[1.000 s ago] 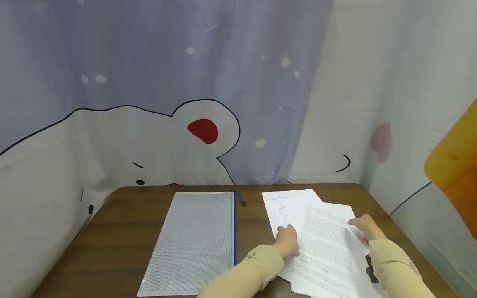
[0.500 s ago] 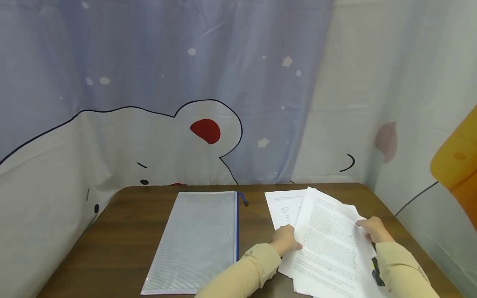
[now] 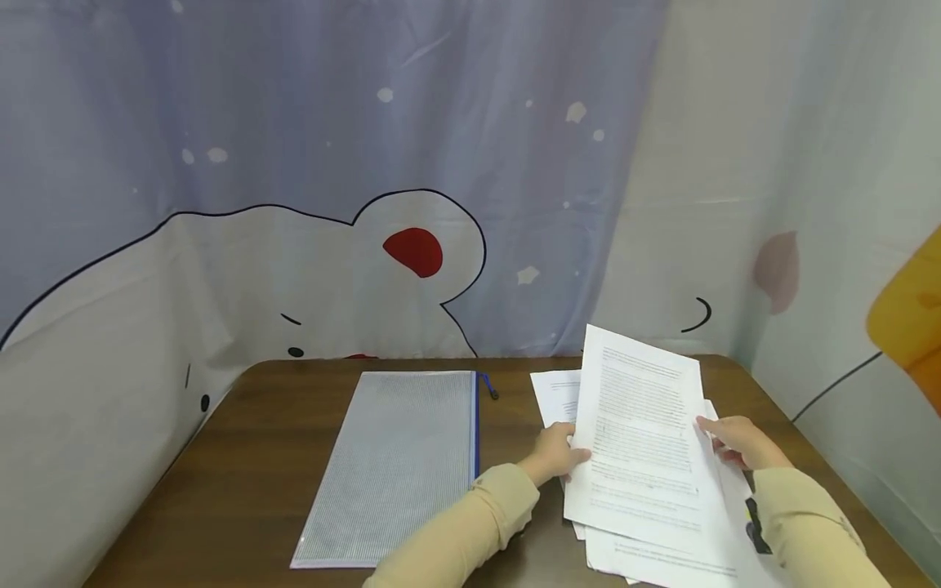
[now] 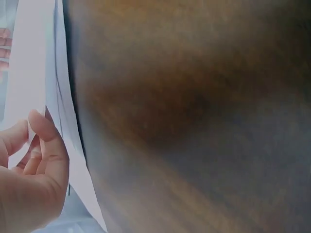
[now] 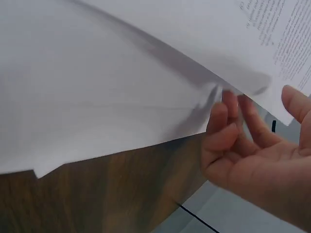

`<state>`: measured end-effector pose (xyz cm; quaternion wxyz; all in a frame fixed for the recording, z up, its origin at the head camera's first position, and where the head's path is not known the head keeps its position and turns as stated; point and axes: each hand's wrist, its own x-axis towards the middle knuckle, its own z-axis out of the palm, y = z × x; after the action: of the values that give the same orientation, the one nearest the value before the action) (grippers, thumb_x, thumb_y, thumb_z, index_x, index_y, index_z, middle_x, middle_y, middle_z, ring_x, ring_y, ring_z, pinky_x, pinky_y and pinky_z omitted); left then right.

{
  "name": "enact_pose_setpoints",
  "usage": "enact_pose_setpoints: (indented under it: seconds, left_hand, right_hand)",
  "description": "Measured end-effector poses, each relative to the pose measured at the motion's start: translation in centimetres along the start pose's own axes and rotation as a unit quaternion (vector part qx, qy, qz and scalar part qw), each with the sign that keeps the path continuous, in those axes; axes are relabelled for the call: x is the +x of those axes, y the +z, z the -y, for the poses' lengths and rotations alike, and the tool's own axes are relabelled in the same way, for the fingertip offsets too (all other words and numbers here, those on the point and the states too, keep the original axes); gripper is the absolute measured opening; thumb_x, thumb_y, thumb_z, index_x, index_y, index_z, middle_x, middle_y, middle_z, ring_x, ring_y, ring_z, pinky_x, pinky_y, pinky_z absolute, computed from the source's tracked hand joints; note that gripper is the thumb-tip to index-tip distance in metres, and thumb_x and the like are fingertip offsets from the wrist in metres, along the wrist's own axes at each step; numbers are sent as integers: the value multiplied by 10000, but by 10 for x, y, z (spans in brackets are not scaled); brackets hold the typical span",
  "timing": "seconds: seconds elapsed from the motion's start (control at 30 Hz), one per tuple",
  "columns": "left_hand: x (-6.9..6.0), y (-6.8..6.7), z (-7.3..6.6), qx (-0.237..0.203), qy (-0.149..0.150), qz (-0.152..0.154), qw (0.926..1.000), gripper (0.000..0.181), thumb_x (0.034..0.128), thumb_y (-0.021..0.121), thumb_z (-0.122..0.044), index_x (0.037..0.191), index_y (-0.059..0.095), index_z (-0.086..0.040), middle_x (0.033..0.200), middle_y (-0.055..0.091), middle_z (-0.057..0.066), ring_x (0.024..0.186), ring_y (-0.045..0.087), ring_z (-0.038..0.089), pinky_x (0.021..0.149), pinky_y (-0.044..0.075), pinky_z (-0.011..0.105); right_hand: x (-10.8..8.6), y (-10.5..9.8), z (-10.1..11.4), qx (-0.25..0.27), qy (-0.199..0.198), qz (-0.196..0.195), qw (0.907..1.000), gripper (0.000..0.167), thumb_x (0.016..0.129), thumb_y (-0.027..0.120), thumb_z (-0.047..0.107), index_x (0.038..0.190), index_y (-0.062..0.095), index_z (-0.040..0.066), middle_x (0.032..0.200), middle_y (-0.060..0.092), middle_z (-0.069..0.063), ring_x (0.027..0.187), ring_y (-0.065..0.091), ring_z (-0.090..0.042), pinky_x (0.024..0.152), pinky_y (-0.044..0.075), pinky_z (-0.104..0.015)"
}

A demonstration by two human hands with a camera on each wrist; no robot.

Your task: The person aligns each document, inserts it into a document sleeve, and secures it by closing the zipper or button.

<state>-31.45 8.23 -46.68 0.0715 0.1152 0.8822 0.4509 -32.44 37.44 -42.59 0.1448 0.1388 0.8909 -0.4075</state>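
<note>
A printed sheet of paper (image 3: pixel 639 433) is raised and tilted above other papers on the right of the table. My left hand (image 3: pixel 553 452) pinches its left edge between thumb and fingers; the left wrist view shows that hand (image 4: pixel 41 170) at the paper's edge. On the opposite side, my right hand (image 3: pixel 742 441) pinches the right edge, thumb on top and fingers underneath, as the right hand (image 5: pixel 257 145) shows in the right wrist view. Beneath lie more loose papers (image 3: pixel 662 559), one with a dark and yellow patch, partly covered by the right sleeve.
A translucent ribbed zip pouch (image 3: pixel 397 465) with a blue edge lies flat left of the papers, its blue zip pull (image 3: pixel 488 385) at the upper right corner. The brown wooden table (image 3: pixel 243 474) meets a patterned curtain (image 3: pixel 294 122) at the back and sides.
Both hands have lifted the top printed sheet from the pile and tilted it up, its far edge now above the table's back edge. The pouch stays put; the view has shifted slightly.
</note>
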Motion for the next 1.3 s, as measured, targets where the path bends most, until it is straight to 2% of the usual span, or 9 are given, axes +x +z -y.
enact_pose_setpoints:
  seconds: [0.13,0.27,0.53,0.63,0.73,0.87,0.97,1.07,1.3]
  left_hand:
    - [0,-10,0,-211,24,53,9998,301,852,670,-119,1118,610,9,649,643,113,484,651,233,433,506,218]
    - [1,-20,3,-541,-19,155,9984,312,859,660,-93,1140,593,26,683,655,140,535,673,275,470,530,237]
    - [4,-39,9,-997,17,115,9950,259,876,638,-71,1109,597,34,746,671,149,510,636,181,487,545,252]
    - [1,-48,10,-1011,29,78,9948,259,879,633,-65,1112,591,41,755,678,157,482,597,139,492,552,277]
    - [-2,-58,10,-1089,17,60,9940,266,880,631,-58,1114,580,58,760,679,167,463,546,102,462,535,262]
    - [-7,-73,12,-1258,35,239,9918,246,881,637,-76,1066,591,80,684,638,105,431,488,80,406,467,189]
    - [-11,-84,18,-1258,49,403,9912,206,891,636,-117,956,614,77,602,566,37,417,470,71,401,419,149]
    - [-17,-92,24,-1218,104,483,9913,211,909,616,-147,860,607,58,579,558,26,428,494,74,406,413,145]
    - [-31,-104,31,-1311,250,543,9896,251,948,557,-180,835,593,41,604,619,80,448,536,85,405,428,165]
  right_hand:
    - [-3,1,5,364,-190,338,9986,601,974,400,452,1175,459,-111,891,562,-52,796,495,-180,682,394,-297]
    - [0,1,10,751,-431,536,9948,615,977,425,434,1263,391,-109,860,579,29,832,498,-158,716,415,-293]
    - [2,13,27,1101,-928,807,9863,714,982,420,438,1396,238,-114,982,595,39,877,553,-98,759,495,-258]
    - [0,21,38,888,-1136,625,9876,704,974,426,459,1390,283,-91,1009,633,-6,843,605,-106,732,522,-276]
    - [-1,28,52,527,-1441,72,9881,663,970,451,444,1345,363,-96,985,661,-89,752,629,-114,653,539,-280]
    - [-2,37,68,220,-1950,-728,9779,559,987,457,351,1267,445,-133,947,653,-192,649,604,-95,551,524,-264]
    - [-2,43,75,155,-2305,-1080,9669,518,995,450,307,1248,459,-145,940,645,-231,610,585,-71,523,508,-243]
    - [-3,49,78,278,-2559,-1229,9585,504,994,456,291,1253,457,-142,947,645,-252,586,586,-57,518,508,-226]
    - [-5,60,81,480,-2702,-1201,9541,524,995,449,300,1299,422,-125,991,633,-285,584,611,-55,527,531,-231]
